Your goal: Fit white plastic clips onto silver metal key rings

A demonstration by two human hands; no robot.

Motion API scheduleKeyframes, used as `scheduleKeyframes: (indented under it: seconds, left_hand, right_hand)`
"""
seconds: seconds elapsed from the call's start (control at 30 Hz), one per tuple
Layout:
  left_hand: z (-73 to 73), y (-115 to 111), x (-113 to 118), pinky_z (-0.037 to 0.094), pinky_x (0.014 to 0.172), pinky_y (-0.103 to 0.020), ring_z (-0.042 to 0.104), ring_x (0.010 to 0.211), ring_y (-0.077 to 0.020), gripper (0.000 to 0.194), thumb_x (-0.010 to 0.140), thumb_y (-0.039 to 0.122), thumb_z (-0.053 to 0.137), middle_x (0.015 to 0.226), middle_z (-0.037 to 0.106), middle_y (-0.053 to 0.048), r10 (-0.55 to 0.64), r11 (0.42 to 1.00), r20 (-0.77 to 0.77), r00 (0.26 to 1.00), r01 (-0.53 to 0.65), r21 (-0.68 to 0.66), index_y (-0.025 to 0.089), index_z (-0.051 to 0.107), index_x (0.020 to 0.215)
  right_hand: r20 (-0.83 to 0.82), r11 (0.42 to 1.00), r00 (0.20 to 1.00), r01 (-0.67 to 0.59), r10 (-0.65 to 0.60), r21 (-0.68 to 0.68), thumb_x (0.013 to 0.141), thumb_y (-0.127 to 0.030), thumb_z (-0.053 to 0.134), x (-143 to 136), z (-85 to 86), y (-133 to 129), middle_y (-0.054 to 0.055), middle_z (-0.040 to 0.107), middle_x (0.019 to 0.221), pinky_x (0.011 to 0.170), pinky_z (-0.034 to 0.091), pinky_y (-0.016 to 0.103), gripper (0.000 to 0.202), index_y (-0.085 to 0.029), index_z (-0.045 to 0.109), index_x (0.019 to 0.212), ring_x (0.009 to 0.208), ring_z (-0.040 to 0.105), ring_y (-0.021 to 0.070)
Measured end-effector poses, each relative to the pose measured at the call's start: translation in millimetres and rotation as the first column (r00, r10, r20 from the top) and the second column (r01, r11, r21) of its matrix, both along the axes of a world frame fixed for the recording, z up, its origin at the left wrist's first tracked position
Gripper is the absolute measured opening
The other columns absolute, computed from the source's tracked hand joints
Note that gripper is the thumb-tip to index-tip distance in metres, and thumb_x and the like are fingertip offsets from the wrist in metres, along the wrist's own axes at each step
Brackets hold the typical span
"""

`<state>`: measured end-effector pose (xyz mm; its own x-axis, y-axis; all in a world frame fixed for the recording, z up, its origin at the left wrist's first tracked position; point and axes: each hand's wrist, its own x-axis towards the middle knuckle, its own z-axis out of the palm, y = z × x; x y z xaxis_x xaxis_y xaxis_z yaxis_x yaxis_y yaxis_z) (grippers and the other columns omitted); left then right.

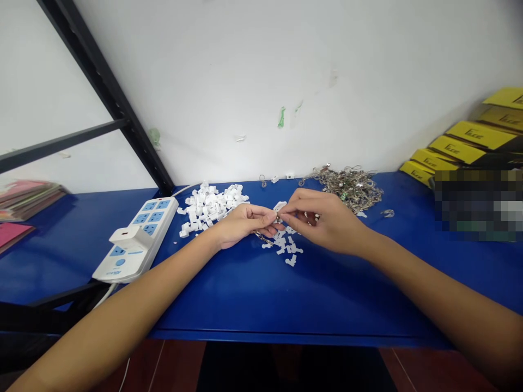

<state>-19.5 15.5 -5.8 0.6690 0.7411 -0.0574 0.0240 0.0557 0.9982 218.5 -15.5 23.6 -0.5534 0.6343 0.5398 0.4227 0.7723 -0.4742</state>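
My left hand [247, 224] and my right hand [322, 219] meet above the middle of the blue table. Their fingertips pinch a small metal piece between them, mostly covered by the fingers. A thin metal chain [263, 237] hangs below my left fingers, and a white card piece [280, 206] shows just behind the fingertips. Under the hands lie several flat white cut-out pieces [291, 248]. Left of them is a heap of small folded white pieces [210, 204]. Behind my right hand sits a tangled pile of metal jewellery-like chains [355, 188].
A white power strip [160, 218] with a plugged-in adapter [133, 239] lies at the left, beside a black metal frame [122, 109]. Yellow-and-black boxes [457, 149] are stacked at the right. Papers [28, 198] lie far left. A white wall [245, 81] closes the back.
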Motion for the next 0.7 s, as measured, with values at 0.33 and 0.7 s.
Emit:
scheduleKeyframes:
  seconds: [0.33,0.7]
  left_hand:
    - [3.6,-2.9,1.7,0.059,0.081,-0.028,0.074,0.09,-0.0169,0.037,0.09,0.046,0.077,0.114,0.079,-0.015,0.035,0.999,-0.032,0.999,-0.035,0.011,0.016,0.079,0.11]
    - [6.4,-4.8,2.2,0.059,0.082,-0.027,0.074,0.09,-0.0163,0.036,0.092,0.046,0.075,0.114,0.079,-0.015,0.019,1.0,-0.031,0.999,-0.018,0.025,0.016,0.08,0.11]
  right_hand:
    - [0.474,0.929,0.88,0.195,-0.025,-0.313,0.088,-0.044,0.067,41.6,25.1,20.9,0.005,0.07,0.074,0.06,0.041,0.032,0.025,-0.022,0.076,0.085,0.063,0.059,0.0172]
    - [0.505,0.833,0.853,0.183,0.129,-0.522,0.083,-0.05,0.073,46.9,17.9,26.8,0.004,0.071,0.076,0.061,0.043,0.032,0.028,-0.022,0.075,0.084,0.068,0.063,0.0196]
